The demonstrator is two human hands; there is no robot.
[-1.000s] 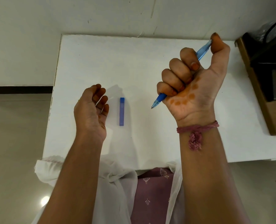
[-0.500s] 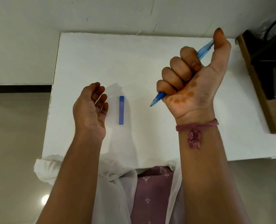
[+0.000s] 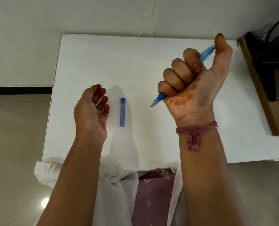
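Note:
My right hand (image 3: pixel 195 82) is raised above the white table (image 3: pixel 143 66), palm towards me, fingers wrapped round a blue pen (image 3: pixel 206 54). The pen's tip points down-left and my thumb presses on its top end. A small blue rectangular case (image 3: pixel 122 112) lies flat on the table between my hands. My left hand (image 3: pixel 91 113) hovers just left of the case, palm turned inward, fingers loosely curled and holding nothing.
A brown wooden box (image 3: pixel 264 88) with a dark inside stands at the table's right edge, with a black cable above it. The white wall runs along the table's far edge. Tiled floor lies to the left.
My right hand with the pen has risen slightly. My left hand's fingers have loosened a little. The blue case has not moved.

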